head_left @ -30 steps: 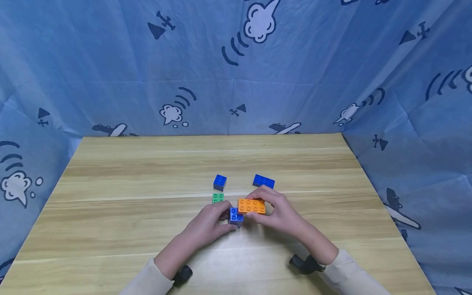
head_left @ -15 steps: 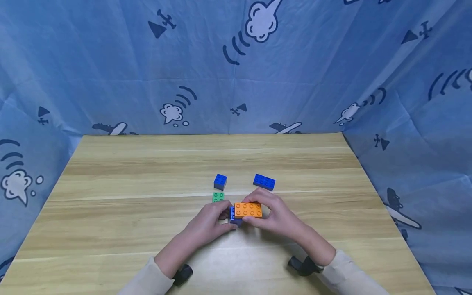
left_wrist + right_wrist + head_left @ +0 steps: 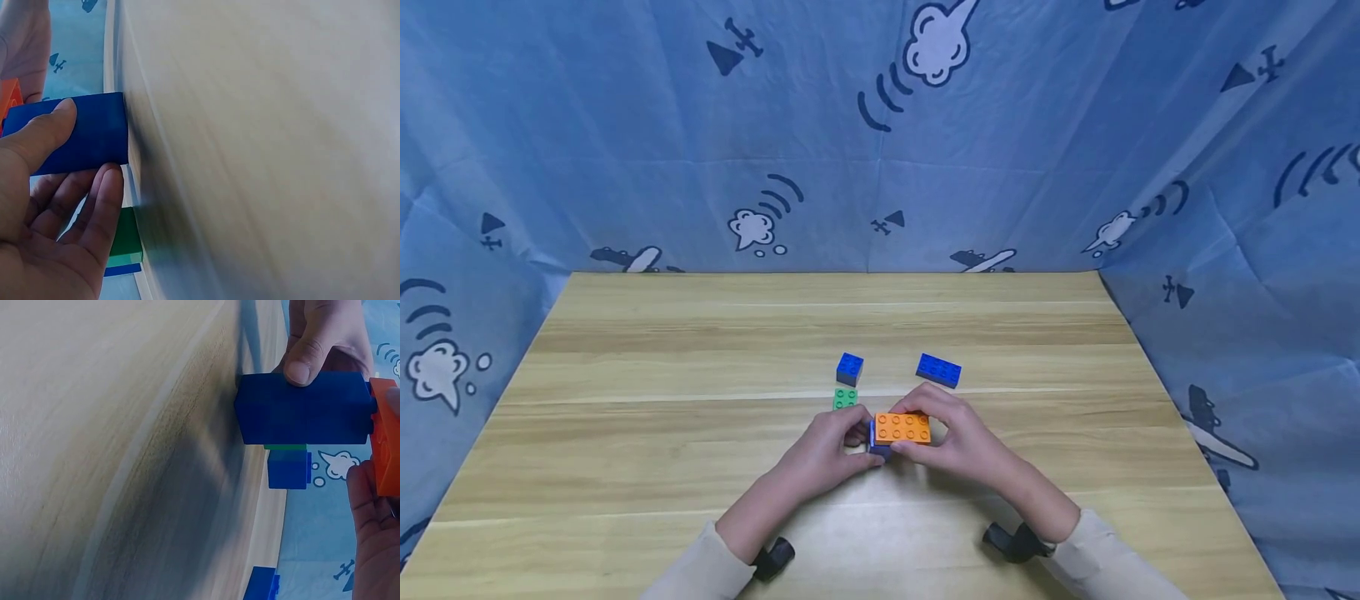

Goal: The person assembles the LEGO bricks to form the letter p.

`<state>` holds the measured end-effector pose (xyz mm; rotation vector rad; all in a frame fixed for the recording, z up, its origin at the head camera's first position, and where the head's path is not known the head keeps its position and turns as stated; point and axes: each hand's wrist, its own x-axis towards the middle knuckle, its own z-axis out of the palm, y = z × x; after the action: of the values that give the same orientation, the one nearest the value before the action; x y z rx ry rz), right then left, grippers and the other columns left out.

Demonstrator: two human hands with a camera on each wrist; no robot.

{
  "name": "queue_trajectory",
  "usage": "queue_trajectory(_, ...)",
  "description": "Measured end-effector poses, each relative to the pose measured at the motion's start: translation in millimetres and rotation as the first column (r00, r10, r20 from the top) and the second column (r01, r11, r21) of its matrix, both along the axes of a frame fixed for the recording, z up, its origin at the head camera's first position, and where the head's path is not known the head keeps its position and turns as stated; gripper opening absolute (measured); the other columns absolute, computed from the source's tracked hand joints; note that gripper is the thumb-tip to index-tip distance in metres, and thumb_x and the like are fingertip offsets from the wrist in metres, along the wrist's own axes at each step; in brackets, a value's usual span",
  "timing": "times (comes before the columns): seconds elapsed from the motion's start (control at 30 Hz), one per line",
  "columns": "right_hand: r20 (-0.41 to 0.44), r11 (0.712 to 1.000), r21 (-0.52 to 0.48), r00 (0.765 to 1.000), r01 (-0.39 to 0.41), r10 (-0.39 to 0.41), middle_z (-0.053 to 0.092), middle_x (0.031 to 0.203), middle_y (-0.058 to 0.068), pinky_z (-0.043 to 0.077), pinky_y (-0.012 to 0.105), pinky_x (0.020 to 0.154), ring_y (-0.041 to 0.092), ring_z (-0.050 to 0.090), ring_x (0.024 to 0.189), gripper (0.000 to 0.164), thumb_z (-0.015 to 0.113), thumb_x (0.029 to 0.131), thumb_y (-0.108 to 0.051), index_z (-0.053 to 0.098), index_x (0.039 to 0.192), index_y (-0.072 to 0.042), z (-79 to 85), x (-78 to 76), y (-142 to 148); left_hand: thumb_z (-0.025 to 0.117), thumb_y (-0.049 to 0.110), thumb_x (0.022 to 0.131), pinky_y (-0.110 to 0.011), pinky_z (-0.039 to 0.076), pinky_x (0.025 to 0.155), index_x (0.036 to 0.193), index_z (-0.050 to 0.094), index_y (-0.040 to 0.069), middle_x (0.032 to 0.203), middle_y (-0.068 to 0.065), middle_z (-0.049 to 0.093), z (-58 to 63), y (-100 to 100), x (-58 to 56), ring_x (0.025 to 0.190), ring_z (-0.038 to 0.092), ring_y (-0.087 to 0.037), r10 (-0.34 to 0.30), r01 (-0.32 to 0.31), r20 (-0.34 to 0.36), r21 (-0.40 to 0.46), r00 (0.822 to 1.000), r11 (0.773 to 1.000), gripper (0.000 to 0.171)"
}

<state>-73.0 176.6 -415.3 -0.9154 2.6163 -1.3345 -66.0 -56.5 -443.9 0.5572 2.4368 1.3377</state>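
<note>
My left hand [image 3: 823, 450] holds a tall blue toy block [image 3: 879, 452] upright on the table, thumb and fingers on opposite sides. Between thumb and fingers of my right hand [image 3: 958, 427], an orange eight-stud brick [image 3: 902, 427] lies across the block's top, jutting out to the right. The right wrist view has the orange brick [image 3: 386, 447] right at the studs of the blue block [image 3: 300, 409]. From above, the orange brick hides most of those studs. Just behind my left hand is a green brick [image 3: 845, 398], partly covered by the fingers.
Beyond the green brick stands a small blue brick [image 3: 850, 368]. A longer blue brick [image 3: 938, 370] lies farther right, behind my right hand. The wooden table [image 3: 662, 358] meets a blue patterned cloth [image 3: 820, 108] at the back, with more cloth along its sides.
My right hand has brought the orange brick left and slightly toward me, over the blue block's top, covering studs that showed before. My left hand keeps its hold on the block.
</note>
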Motion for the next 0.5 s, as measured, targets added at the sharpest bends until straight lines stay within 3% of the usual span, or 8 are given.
queue_trajectory(0.5,-0.006,0.999,0.004,0.999,-0.039,0.039,0.073,0.114,-0.005,0.061,0.025,0.094,0.008,0.064,0.106,0.034,0.088,0.085,-0.016,0.073,0.115,-0.018,2.7,-0.8,-2.3,0.087,0.009,0.084,-0.024,0.065,0.085,0.107,0.068,0.005,0.105,-0.007,0.077,-3.6,-0.1,-0.1,0.095,0.074,-0.015,0.021,-0.021,0.006,0.075,1.0,0.997,0.03)
